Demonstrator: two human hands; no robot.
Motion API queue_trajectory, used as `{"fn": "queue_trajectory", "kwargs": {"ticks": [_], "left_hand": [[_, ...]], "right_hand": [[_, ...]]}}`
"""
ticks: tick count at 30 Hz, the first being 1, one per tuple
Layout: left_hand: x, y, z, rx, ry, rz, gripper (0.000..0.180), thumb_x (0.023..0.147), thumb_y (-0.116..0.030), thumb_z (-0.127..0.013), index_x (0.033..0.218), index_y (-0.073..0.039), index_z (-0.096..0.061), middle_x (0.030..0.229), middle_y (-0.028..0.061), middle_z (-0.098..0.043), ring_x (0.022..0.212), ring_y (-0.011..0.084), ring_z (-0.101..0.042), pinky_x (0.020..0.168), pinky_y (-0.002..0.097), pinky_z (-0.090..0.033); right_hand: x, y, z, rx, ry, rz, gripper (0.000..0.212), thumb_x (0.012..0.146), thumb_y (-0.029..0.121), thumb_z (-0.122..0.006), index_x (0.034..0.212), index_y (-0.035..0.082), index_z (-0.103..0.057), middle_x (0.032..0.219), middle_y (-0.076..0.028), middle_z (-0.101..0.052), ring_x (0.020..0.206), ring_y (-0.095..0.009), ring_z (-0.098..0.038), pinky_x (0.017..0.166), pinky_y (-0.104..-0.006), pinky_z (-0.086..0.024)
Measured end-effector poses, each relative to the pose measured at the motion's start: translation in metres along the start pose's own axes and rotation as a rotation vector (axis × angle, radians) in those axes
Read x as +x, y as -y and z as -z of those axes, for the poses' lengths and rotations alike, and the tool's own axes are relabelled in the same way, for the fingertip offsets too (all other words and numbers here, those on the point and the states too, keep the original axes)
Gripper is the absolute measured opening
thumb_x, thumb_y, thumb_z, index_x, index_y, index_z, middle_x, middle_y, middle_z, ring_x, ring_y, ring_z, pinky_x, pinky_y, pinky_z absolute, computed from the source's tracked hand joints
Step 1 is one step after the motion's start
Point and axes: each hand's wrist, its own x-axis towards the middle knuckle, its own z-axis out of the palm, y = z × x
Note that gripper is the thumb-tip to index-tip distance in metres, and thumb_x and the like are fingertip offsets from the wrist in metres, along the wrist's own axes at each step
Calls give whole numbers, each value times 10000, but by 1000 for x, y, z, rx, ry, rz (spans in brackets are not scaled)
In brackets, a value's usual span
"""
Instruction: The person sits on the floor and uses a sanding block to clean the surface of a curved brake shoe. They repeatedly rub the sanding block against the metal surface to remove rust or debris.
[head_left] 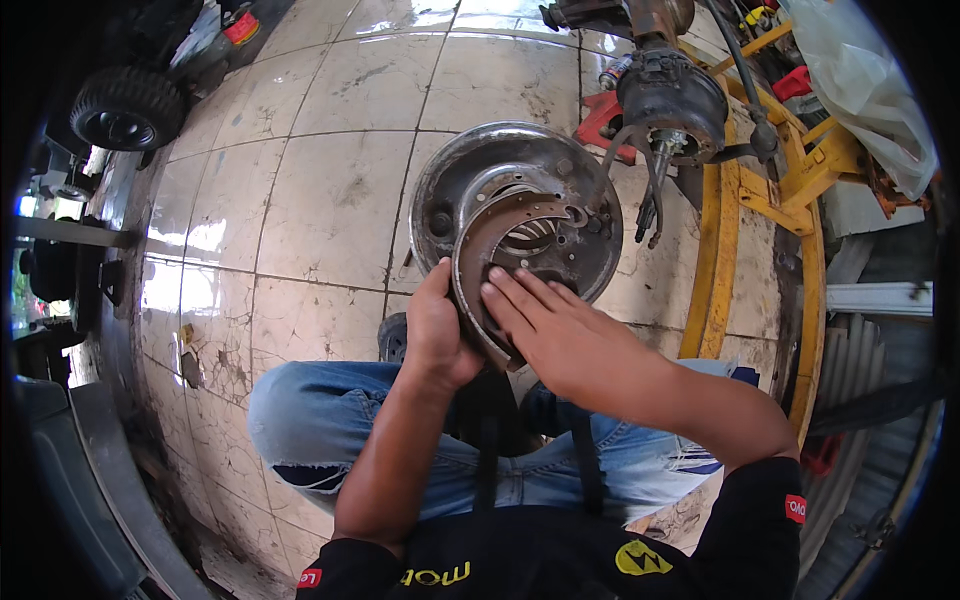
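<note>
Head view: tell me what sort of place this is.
Most likely a vehicle repair workshop: a curved brake shoe at the centre, a grimy axle end at the upper right, and a tyred wheel at the upper left.

black shirt point(540, 550) | yellow markings point(643, 557) | red sleeve tags point(795, 508) | ripped blue jeans point(640, 458)

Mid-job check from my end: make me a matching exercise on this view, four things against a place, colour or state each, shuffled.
Things:
1. curved shoe
2. tyre
3. metal frame
4. round plate

Matches:
A. yellow
B. partly covered by the shoe
C. between the left hand and right hand
D. upper left of the picture

Pairs: 1-C, 2-D, 3-A, 4-B
</note>
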Motion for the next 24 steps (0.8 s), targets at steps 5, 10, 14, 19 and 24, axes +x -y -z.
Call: {"fn": "queue_trajectory", "kwargs": {"ticks": [5, 10, 14, 19, 24], "left_hand": [[-2, 0, -11, 48, -37, -23, 502, 1068, -338, -268, 1312, 20, -522, 1229, 194, -631, 1105, 303, -636, 998, 439, -509], [0, 0, 0, 12, -18, -12, 479, 1060, -291, -267, 1295, 25, -540, 1210, 195, -645, 1109, 299, -636, 1002, 429, -510], [-1, 2, -5, 65, -9, -36, 477, 1060, -286, -267, 1294, 30, -537, 1219, 198, -640, 1113, 298, -637, 1013, 431, -503], [0, 1, -4, 13, 2, -27, 475, 1069, -315, -272, 1276, 19, -539, 1179, 183, -643, 1045, 283, -651, 965, 417, -531], [-4, -2, -11, 69, -14, -29, 476, 1059, -278, -266, 1313, 30, -525, 1234, 198, -631, 1121, 294, -635, 1019, 429, -502]], "right_hand": [[-11, 5, 5, 40, 31, -7, 589, 930, 105, -487, 1473, -79, -351, 1516, -257, -395, 1384, -392, -438, 1101, -483, -408], [4, -3, -9, 17, -37, -22, 598, 937, 127, -490, 1487, -63, -346, 1525, -253, -389, 1385, -400, -435, 1105, -483, -402], [-11, 8, 1, 48, 35, -22, 601, 941, 130, -485, 1491, -60, -336, 1535, -249, -376, 1393, -391, -426, 1120, -488, -389], [3, 0, -8, 55, -3, -50, 645, 915, 88, -482, 1516, -52, -294, 1573, -234, -317, 1438, -372, -369, 1156, -472, -351], [-8, 5, -2, 59, 0, -21, 597, 941, 131, -487, 1486, -62, -340, 1542, -239, -371, 1400, -384, -420, 1120, -485, -385]]}}
